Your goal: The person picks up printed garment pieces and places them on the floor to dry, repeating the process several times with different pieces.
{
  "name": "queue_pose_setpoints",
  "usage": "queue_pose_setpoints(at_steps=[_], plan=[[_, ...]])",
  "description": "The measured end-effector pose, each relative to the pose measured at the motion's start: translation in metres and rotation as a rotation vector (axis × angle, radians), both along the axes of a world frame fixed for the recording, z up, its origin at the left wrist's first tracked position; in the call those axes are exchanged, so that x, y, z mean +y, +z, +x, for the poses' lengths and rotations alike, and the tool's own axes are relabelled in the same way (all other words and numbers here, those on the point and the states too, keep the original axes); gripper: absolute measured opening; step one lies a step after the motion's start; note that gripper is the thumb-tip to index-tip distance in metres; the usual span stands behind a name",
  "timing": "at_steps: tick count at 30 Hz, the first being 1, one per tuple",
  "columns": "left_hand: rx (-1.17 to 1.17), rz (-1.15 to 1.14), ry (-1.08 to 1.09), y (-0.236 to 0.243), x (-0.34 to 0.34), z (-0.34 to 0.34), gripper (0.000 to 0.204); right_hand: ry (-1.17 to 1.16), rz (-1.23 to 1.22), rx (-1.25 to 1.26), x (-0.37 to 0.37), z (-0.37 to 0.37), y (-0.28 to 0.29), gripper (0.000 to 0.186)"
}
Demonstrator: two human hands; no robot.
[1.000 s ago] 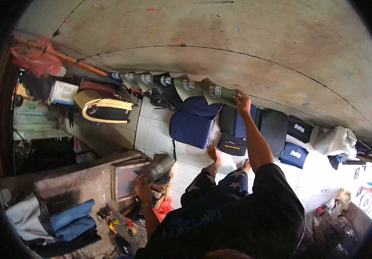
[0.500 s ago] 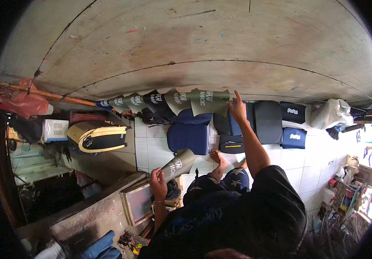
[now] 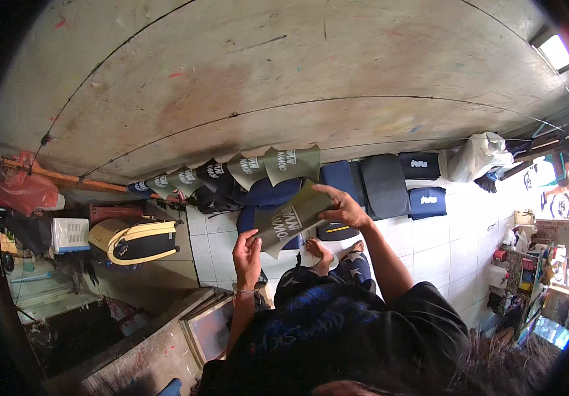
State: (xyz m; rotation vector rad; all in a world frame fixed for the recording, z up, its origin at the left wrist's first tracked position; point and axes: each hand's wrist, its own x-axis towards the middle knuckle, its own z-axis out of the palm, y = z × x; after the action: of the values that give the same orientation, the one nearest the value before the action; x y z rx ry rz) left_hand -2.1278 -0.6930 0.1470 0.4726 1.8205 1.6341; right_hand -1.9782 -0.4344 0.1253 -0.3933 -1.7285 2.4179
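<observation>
Head view: here's the green sheet (image 3: pixel 307 201), up between two hands, left hand (image 3: pixel 248 259) pinching its left edge, right hand (image 3: pixel 348 211) pinching the right end. It bows gently, so probably light and bendy; plain edges, clear of the white print (image 3: pixel 290 224), look safest to hold.

My right hand (image 3: pixel 347 211) is now off the hanging printed sheets (image 3: pixel 292 165) and grips the right edge of the loose olive sheet (image 3: pixel 298 212). My left hand (image 3: pixel 247 259) is higher, farther from the wooden-framed panel (image 3: pixel 210 332).
</observation>
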Motion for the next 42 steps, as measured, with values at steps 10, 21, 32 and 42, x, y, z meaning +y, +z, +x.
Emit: queue_pose_setpoints(at_steps=[10, 21, 32, 42], plan=[[0.158, -0.192, -0.239, -0.076, -0.01, 0.002, 0.02, -0.237, 0.678, -0.315, 0.042, 0.055, -0.014, 0.018], [0.011, -0.683, -0.225, -0.195, -0.187, 0.02, 0.03, -0.484, 0.742, -0.241, 0.149, 0.021, -0.078, 0.038], [-0.282, -0.816, -0.293, -0.196, -0.272, 0.058, 0.026, -0.594, 0.513, -0.354, 0.18, 0.039, -0.179, 0.076], [-0.085, -0.897, -0.864, -0.207, -0.131, 0.066, 0.024, -0.834, 0.733, -0.783, -0.046, 0.262, -0.313, 0.023]])
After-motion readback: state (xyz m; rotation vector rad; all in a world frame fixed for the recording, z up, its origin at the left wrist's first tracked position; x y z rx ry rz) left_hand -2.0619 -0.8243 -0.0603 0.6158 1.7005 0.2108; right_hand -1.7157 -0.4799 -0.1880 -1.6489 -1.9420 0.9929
